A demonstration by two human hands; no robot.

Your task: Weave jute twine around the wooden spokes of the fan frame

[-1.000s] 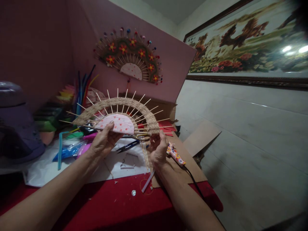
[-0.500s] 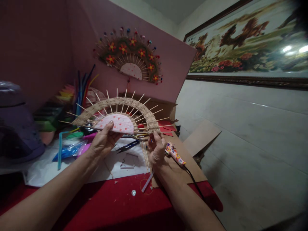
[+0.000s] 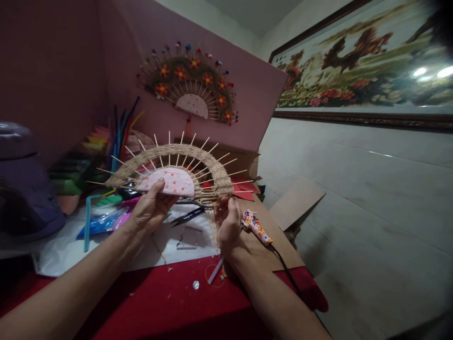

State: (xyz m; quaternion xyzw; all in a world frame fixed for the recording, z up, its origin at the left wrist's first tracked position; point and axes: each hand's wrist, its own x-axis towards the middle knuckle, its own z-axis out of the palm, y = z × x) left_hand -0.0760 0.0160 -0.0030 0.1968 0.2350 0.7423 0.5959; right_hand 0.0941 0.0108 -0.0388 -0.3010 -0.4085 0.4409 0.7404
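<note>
Pink, red-dotted cloth covers the half-disc (image 3: 177,182) that our left fingers (image 3: 169,200) grip, thumb in front and the others beneath, holding the woven fan (image 3: 170,150) up over the table (image 3: 170,293). Our right fingers (image 3: 232,211) curl just under the fan's right end; whether they pinch anything we cannot tell. Thin, straight pale sticks (image 3: 213,148) spread from the half-disc through an arched band of coarse brown cord, their bare tips poking past its outer edge.

Below and between our two sets of fingers, dark metal snips (image 3: 187,216) lie on a white sheet (image 3: 170,241). Just right of our right fingers, a flower-patterned glue gun (image 3: 257,227) rests on flat brown cardboard (image 3: 288,257), its black cable (image 3: 286,267) trailing toward the table's rounded right corner. Left of our left fingers sit a shiny blue plastic packet (image 3: 102,222), a bent light-blue tube (image 3: 87,224) and, farther out, a smooth purple flask (image 3: 28,184).

Beyond our fingers, a pink board (image 3: 247,89) bears a fan with orange flowers (image 3: 208,79), a gap showing between it and our stick tips. Up to the right hangs a framed horse picture (image 3: 329,71); its corner marks are too small to read.
</note>
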